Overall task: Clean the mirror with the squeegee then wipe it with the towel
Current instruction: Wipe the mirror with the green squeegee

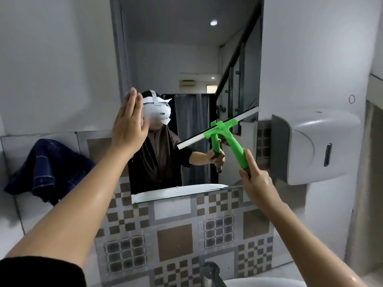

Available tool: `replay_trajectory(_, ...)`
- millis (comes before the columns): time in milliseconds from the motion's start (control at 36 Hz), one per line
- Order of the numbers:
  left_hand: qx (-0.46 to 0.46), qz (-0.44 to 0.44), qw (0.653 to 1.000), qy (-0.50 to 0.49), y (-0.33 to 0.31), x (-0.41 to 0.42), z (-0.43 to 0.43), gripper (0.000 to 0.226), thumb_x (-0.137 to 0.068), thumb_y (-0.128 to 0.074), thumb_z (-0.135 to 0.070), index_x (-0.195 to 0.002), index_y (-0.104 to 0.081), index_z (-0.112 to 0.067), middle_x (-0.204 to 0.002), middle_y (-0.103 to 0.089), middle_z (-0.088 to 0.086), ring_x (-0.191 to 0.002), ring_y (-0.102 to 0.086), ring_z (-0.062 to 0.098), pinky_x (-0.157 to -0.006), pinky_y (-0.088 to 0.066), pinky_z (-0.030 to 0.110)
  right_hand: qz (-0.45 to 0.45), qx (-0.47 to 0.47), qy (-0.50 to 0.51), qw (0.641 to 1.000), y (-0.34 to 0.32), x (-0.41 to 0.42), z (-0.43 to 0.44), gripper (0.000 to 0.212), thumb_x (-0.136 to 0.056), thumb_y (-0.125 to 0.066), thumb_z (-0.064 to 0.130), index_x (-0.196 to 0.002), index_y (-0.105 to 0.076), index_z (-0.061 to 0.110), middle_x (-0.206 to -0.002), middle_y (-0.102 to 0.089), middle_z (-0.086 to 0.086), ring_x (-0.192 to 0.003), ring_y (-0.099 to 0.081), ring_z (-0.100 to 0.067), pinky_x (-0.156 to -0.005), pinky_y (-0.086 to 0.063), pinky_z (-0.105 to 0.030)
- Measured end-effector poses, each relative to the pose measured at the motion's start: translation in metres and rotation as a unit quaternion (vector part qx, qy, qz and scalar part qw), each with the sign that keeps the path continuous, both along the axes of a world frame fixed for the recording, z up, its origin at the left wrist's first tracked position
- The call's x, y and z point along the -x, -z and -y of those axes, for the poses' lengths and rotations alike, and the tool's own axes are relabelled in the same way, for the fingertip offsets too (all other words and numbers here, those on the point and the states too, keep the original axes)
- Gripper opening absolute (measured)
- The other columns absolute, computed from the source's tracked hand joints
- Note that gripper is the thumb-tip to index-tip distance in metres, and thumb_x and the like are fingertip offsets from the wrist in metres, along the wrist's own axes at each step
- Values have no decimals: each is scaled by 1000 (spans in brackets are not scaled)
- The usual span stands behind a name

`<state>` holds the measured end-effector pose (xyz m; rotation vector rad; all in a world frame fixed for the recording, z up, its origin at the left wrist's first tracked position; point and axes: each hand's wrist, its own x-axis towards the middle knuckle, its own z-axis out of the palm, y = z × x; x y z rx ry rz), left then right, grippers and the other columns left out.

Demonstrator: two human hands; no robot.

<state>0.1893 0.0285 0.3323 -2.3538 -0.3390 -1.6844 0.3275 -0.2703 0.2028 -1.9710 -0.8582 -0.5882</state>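
One mirror [207, 59] hangs upright on a grey wall [51, 59], filling the centre from 12 o'clock down to the middle. One green squeegee [224, 131] is held against the glass at its lower right, about 3 o'clock from centre; its pale blade tilts, the right end higher than the left. The right hand [257, 179] has its grip wrapped around the handle's lower end, with the forefinger stretched along the green shaft. The left hand [129, 129] is at 9 o'clock, flat and upright at the mirror's left edge, fingers straight and pressed together, holding nothing; whether the palm touches the glass cannot be told. One dark blue towel [45, 168] lies crumpled on a white ledge [14, 208], well apart from the mirror, toward 8 o'clock. Patterned brown and grey tiles [176, 235] cover the wall below the mirror. One white dispenser [317, 146] is fixed just beside the mirror's right edge at 3 o'clock. The glass reflects the person's two arms and a second image of the squeegee.
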Motion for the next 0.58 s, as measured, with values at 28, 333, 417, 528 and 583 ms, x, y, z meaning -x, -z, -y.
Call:
replay_trajectory(28, -2, -3, 1000, 3, 0, 1, -1, 60, -95, -47, -22, -145, -19, -3, -155, -13, 14, -143, -11, 28, -115, -11, 31, -17, -8, -1, 1000, 4, 5, -3, 63, -95, -44, 26, -145, -9, 39, -72, -57, -13, -53, -53, -24, -51, -48, -39)
replay_trajectory(333, 7, -26, 999, 33, 1, 6, 0, 64, -95, -48, -21, -146, -14, -4, -156, -6, 14, -144, -6, 27, -117, -11, 36, -159, -154, -27, 975, 32, 57, -47, 57, -96, -42, 27, -143, -14, 40, -72, -49, -7, -53, -43, -14, -52, -44, -31)
replay_trajectory(417, 9, -34, 999, 39, 0, 9, 1, 65, -94, -50, -20, -146, -15, -5, -156, -6, 14, -144, -6, 28, -117, -13, 38, -176, -186, -24, 966, 33, 72, -65, 54, -97, -40, 28, -144, -14, 38, -74, -47, -9, -53, -41, -15, -49, -40, -30)
replay_trajectory(528, 8, -48, 997, 55, 1, 13, 1, 68, -91, -52, -14, -147, -13, -6, -156, -4, 14, -144, -4, 28, -117, -16, 42, -202, -208, -30, 957, 34, 91, -84, 53, -97, -37, 30, -144, -13, 34, -76, -49, -10, -53, -43, -17, -48, -42, -29)
replay_trajectory(583, 5, -50, 997, 56, 2, 15, 1, 69, -91, -52, -13, -147, -12, -6, -157, -4, 14, -144, -4, 28, -117, -16, 42, -210, -209, -34, 955, 37, 99, -90, 54, -97, -37, 28, -145, -12, 30, -72, -49, -8, -53, -43, -17, -48, -41, -30)
